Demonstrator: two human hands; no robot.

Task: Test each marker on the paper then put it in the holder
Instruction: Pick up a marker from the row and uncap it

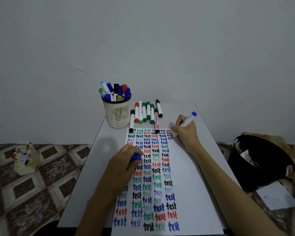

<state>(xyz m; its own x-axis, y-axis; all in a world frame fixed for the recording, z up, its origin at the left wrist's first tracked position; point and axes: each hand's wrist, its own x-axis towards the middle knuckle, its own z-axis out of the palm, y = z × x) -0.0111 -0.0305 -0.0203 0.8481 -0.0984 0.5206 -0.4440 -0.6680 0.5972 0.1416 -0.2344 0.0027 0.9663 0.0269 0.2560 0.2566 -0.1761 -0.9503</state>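
Observation:
A sheet of paper (186, 167) covered in rows of coloured "test" words lies on the small white table (95, 167). My right hand (186, 132) grips a blue marker (189, 119), its tip touching the paper near the upper right of the writing. My left hand (121, 169) rests on the paper's left side and holds the blue cap (135, 157). A cream mesh holder (117, 113) at the table's back left contains several markers. A row of loose markers (146, 113) lies behind the paper, two of them overlapping its top edge.
On the patterned floor to the left sits a small cream box (25, 159) with several more markers. To the right is a black bin (260, 160) and a loose white sheet (278, 196). A plain wall stands behind the table.

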